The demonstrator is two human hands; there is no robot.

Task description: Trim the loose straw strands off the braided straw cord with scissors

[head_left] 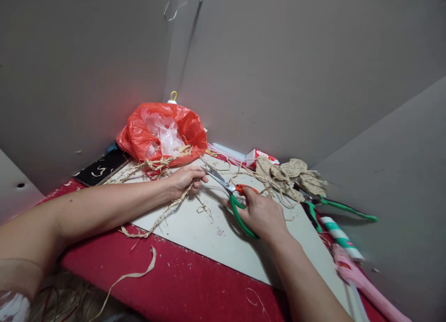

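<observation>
My left hand [188,180] is closed around a braided straw cord [167,213], whose length hangs below my fingers and trails over the white board [216,247]. In my right hand [261,213] is a pair of scissors [219,177] with one green and one orange handle. Their blades are slightly apart, and the tips point at my left fingertips. Whether a strand lies between the blades, I cannot tell. More straw braid [139,171] lies behind my left wrist. Thin straw scraps [204,208] are scattered on the board between my hands.
A red plastic bag [135,136] with clear plastic inside stands at the back corner. Coiled braided pieces [296,173], green-handled pliers [348,208], a white-and-green roll [341,238] and a pink wrapped item [362,280] line the right side. Grey walls close in the red table [195,285].
</observation>
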